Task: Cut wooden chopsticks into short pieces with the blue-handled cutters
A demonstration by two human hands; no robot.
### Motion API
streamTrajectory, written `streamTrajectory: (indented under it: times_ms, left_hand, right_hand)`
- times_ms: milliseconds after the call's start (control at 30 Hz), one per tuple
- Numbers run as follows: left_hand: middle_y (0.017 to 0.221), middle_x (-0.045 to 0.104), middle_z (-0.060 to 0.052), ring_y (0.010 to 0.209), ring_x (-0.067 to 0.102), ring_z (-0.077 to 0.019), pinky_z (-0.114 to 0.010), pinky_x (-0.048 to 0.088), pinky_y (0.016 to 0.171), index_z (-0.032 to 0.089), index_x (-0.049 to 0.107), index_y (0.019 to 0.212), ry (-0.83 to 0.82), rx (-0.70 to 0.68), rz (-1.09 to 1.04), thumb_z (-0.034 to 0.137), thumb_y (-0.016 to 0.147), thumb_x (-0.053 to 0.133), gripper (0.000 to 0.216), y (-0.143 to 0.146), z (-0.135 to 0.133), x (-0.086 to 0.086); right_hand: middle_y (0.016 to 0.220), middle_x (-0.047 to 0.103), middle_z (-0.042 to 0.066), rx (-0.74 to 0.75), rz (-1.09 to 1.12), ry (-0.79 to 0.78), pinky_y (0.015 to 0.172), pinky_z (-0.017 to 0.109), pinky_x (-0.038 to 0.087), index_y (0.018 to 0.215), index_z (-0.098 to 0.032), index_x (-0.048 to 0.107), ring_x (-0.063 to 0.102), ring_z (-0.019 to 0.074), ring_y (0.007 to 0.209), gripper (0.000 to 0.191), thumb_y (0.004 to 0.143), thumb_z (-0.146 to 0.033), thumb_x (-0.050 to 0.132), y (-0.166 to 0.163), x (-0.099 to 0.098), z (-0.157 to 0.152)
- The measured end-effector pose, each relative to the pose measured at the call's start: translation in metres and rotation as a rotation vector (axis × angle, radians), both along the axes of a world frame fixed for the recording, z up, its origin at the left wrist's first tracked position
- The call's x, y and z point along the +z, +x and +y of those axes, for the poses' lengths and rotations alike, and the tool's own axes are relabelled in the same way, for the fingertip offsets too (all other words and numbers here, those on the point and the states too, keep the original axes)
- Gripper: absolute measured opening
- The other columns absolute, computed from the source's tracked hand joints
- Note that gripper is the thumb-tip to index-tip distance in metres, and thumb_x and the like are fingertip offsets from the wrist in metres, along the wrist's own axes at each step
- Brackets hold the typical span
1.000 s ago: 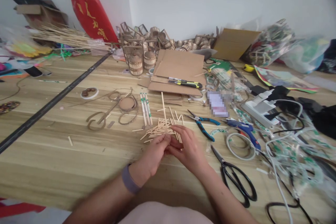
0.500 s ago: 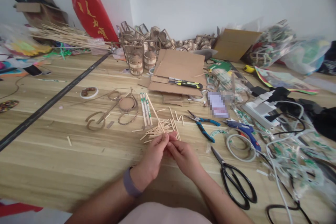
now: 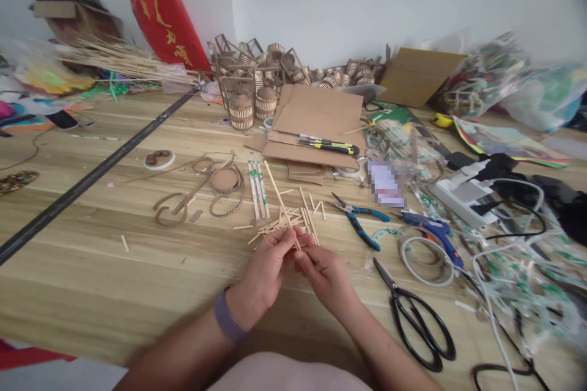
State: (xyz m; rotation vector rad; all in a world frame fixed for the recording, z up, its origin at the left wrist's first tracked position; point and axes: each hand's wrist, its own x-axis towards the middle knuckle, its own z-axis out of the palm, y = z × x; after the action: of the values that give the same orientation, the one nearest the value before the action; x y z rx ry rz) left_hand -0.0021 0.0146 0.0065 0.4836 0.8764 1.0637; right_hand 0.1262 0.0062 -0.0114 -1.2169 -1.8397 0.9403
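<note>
A thin wooden stick point(image 3: 277, 191) slants up and away from my two hands. My left hand point(image 3: 271, 256) pinches it between thumb and fingers, close to its lower end. Right beside that, my right hand point(image 3: 322, 269) has its thumb and fingers closed at the stick's near tip. Just beyond the hands lies a loose pile of short cut sticks point(image 3: 270, 228), partly hidden by my fingers. Several longer sticks point(image 3: 259, 190) with green-and-white wrapping lie to the left of the held one. A few short pieces point(image 3: 317, 203) are scattered to the right.
Blue-handled pliers point(image 3: 360, 220), black scissors point(image 3: 413, 317), a blue glue gun point(image 3: 433, 232) and a tape roll point(image 3: 426, 261) lie to the right. Cardboard sheets point(image 3: 321, 113) with utility knives point(image 3: 328, 145) lie ahead. Small woven baskets point(image 3: 241, 111) stand behind. Coiled strips point(image 3: 224, 180) lie left.
The stick's near end now shows below my left thumb, between both hands. My right hand has shifted slightly down and right. The whole view has moved a little.
</note>
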Motion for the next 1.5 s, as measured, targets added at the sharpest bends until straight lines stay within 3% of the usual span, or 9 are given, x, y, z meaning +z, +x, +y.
streamTrajectory:
  times_ms: [500, 567, 633, 767, 1000, 1167, 1333, 1433, 1500]
  left_hand:
    - [0.073, 0.068, -0.002, 0.083, 0.063, -0.0201, -0.031, 0.043, 0.081, 0.017, 0.064, 0.077, 0.029, -0.024, 0.013, 0.051, 0.061, 0.082, 0.043, -0.004, -0.003, 0.003]
    - [0.074, 0.068, -0.002, 0.083, 0.061, -0.0193, -0.030, 0.041, 0.080, 0.017, 0.063, 0.077, 0.042, -0.013, 0.069, 0.053, 0.061, 0.081, 0.043, -0.006, -0.003, 0.001]
    - [0.077, 0.068, -0.003, 0.084, 0.060, -0.0190, -0.030, 0.040, 0.080, 0.018, 0.063, 0.077, 0.070, -0.037, 0.133, 0.054, 0.065, 0.077, 0.041, -0.007, -0.004, -0.002]
    - [0.077, 0.068, -0.003, 0.082, 0.059, -0.0196, -0.032, 0.038, 0.082, 0.019, 0.062, 0.073, 0.141, -0.131, 0.216, 0.055, 0.072, 0.070, 0.037, -0.007, -0.007, -0.005]
    - [0.077, 0.072, -0.005, 0.077, 0.057, -0.0181, -0.030, 0.037, 0.075, 0.018, 0.063, 0.080, 0.120, -0.222, 0.257, 0.052, 0.075, 0.067, 0.035, -0.010, -0.011, -0.002]
    - [0.077, 0.073, -0.005, 0.070, 0.054, -0.0159, -0.029, 0.038, 0.071, 0.016, 0.066, 0.086, 0.141, -0.260, 0.320, 0.049, 0.078, 0.065, 0.033, -0.013, -0.009, 0.000]
    - [0.078, 0.073, -0.005, 0.070, 0.053, -0.0152, -0.028, 0.038, 0.070, 0.016, 0.067, 0.087, 0.186, -0.276, 0.371, 0.043, 0.081, 0.062, 0.028, -0.015, -0.004, 0.002]
    - [0.080, 0.073, -0.006, 0.068, 0.052, -0.0143, -0.027, 0.037, 0.067, 0.015, 0.066, 0.079, 0.218, -0.301, 0.399, 0.041, 0.081, 0.061, 0.027, -0.017, -0.003, 0.001]
    - [0.078, 0.073, -0.006, 0.066, 0.051, -0.0137, -0.027, 0.036, 0.065, 0.014, 0.065, 0.077, 0.227, -0.319, 0.414, 0.042, 0.081, 0.061, 0.028, -0.018, -0.001, 0.001]
  right_hand:
    - [0.072, 0.067, 0.006, 0.050, -0.309, 0.151, 0.062, 0.027, 0.047, 0.078, -0.019, 0.068, 0.062, 0.0190, 0.066, 0.033, 0.094, -0.042, 0.050, 0.035, 0.015, 0.011]
    - [0.093, 0.070, 0.013, -0.089, -0.583, 0.187, 0.079, 0.035, 0.049, 0.098, -0.015, 0.068, 0.064, 0.0268, 0.089, 0.030, 0.087, -0.042, 0.061, 0.060, 0.019, 0.023]
    - [0.121, 0.061, 0.023, -0.273, -0.915, 0.163, 0.092, 0.047, 0.044, 0.120, -0.011, 0.061, 0.055, 0.0383, 0.112, 0.057, 0.077, -0.046, 0.071, 0.087, 0.022, 0.039]
    - [0.127, 0.058, 0.024, -0.223, -1.163, -0.005, 0.097, 0.049, 0.039, 0.130, -0.010, 0.054, 0.053, 0.0404, 0.118, 0.068, 0.075, -0.044, 0.073, 0.122, 0.022, 0.071]
    - [0.105, 0.068, 0.014, -0.017, -1.130, -0.027, 0.077, 0.028, 0.045, 0.114, -0.015, 0.064, 0.066, 0.0246, 0.090, 0.041, 0.076, -0.030, 0.066, 0.134, 0.023, 0.104]
    - [0.096, 0.069, 0.017, -0.072, -1.155, 0.014, 0.073, 0.033, 0.044, 0.105, -0.012, 0.061, 0.064, 0.0296, 0.087, 0.032, 0.079, -0.029, 0.059, 0.129, 0.027, 0.107]
    - [0.118, 0.060, 0.026, -0.223, -1.134, 0.130, 0.088, 0.047, 0.041, 0.122, -0.006, 0.051, 0.055, 0.0397, 0.111, 0.042, 0.085, -0.027, 0.045, 0.128, 0.054, 0.102]
    - [0.118, 0.061, 0.020, -0.210, -0.983, 0.121, 0.092, 0.042, 0.043, 0.123, -0.011, 0.050, 0.056, 0.0324, 0.110, 0.042, 0.087, -0.029, 0.038, 0.126, 0.074, 0.084]
    - [0.101, 0.066, 0.013, -0.103, -0.613, -0.117, 0.085, 0.039, 0.047, 0.108, -0.016, 0.057, 0.061, 0.0276, 0.095, 0.034, 0.084, -0.034, 0.042, 0.122, 0.083, 0.065]
